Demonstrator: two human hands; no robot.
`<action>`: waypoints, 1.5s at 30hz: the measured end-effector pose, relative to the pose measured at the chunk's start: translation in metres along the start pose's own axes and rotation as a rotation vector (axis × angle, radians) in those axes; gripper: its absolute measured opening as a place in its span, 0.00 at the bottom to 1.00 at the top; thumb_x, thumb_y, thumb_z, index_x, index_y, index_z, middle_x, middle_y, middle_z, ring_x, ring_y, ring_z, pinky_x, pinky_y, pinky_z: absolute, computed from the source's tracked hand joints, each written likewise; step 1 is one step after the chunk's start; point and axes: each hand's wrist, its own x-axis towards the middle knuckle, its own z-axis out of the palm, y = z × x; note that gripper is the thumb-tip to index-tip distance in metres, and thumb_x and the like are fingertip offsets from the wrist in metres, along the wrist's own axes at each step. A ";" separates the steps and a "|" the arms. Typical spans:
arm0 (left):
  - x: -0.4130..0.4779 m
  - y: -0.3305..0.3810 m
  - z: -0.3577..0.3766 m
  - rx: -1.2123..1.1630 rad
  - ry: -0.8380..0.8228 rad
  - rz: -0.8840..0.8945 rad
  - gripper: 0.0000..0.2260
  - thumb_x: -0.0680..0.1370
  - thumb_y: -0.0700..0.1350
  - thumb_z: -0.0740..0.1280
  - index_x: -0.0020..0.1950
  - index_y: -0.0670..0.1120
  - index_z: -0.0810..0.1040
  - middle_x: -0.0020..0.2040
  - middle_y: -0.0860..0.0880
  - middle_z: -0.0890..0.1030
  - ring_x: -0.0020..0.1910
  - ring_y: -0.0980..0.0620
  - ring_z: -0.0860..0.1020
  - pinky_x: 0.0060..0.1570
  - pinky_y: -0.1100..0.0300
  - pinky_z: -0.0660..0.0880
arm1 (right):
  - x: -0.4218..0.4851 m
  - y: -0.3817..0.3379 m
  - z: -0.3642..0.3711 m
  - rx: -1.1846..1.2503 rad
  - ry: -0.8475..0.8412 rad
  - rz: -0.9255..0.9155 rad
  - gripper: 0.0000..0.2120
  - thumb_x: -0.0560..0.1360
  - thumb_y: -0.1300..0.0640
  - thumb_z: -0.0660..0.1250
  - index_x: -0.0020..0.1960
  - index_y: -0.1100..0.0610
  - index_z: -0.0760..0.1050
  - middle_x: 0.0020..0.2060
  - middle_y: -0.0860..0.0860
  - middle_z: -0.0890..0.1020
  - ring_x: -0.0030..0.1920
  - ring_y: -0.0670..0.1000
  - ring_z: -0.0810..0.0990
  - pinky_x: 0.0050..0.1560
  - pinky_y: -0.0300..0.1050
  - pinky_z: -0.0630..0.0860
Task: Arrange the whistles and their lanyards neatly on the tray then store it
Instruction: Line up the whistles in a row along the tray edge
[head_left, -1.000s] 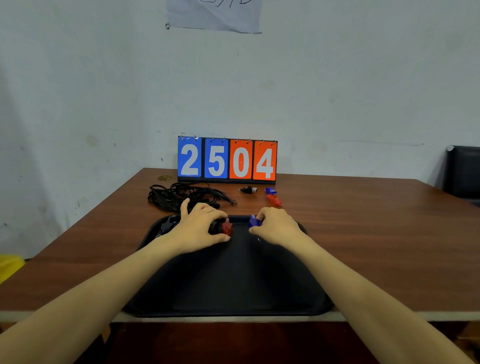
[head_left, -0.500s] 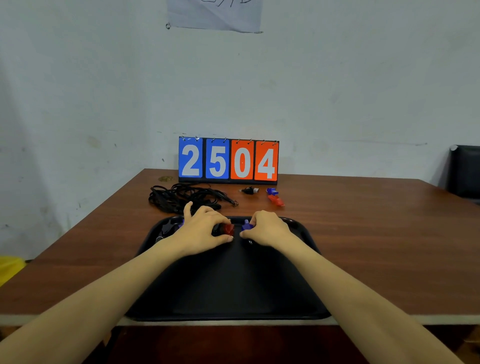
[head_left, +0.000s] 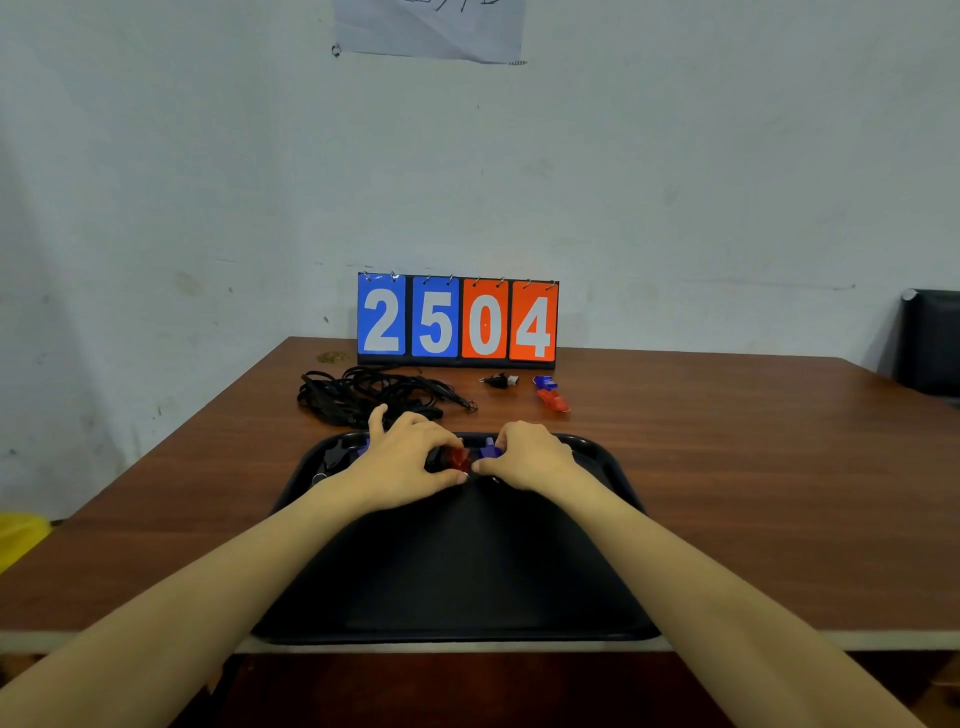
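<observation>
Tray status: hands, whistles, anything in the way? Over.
Left hand grips red whistle, right hand pinches blue whistle, both over tray, far end. Lanyard pile and loose whistles on table behind. Nothing blocking.

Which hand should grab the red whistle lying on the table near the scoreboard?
Probably the right hand: that red whistle lies just beyond it, while the left hand sits nearer the black lanyards.

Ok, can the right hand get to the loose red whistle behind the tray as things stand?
Likely yes: the loose red whistle lies in the open past the tray's far rim, nothing between it and the right hand. Its fingers pinch a blue whistle, though; release that first.
</observation>
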 end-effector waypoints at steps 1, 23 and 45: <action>0.000 0.000 0.000 0.003 -0.003 -0.001 0.21 0.74 0.61 0.64 0.65 0.56 0.72 0.65 0.57 0.73 0.71 0.55 0.61 0.71 0.43 0.38 | 0.000 0.000 0.000 -0.003 -0.002 0.002 0.21 0.72 0.43 0.68 0.56 0.56 0.74 0.51 0.53 0.80 0.53 0.54 0.78 0.59 0.54 0.75; 0.084 0.027 -0.019 -0.032 0.045 0.039 0.18 0.79 0.50 0.62 0.68 0.49 0.71 0.63 0.50 0.75 0.64 0.51 0.70 0.68 0.51 0.65 | 0.020 0.072 -0.089 0.191 0.275 -0.022 0.13 0.78 0.54 0.63 0.59 0.58 0.75 0.57 0.54 0.80 0.56 0.50 0.77 0.53 0.40 0.70; 0.188 0.019 0.035 0.053 -0.120 -0.003 0.13 0.79 0.48 0.62 0.63 0.50 0.73 0.58 0.49 0.76 0.60 0.50 0.72 0.69 0.45 0.59 | 0.115 0.095 -0.040 0.031 0.099 -0.067 0.14 0.76 0.49 0.65 0.59 0.55 0.74 0.55 0.52 0.78 0.54 0.50 0.77 0.54 0.43 0.74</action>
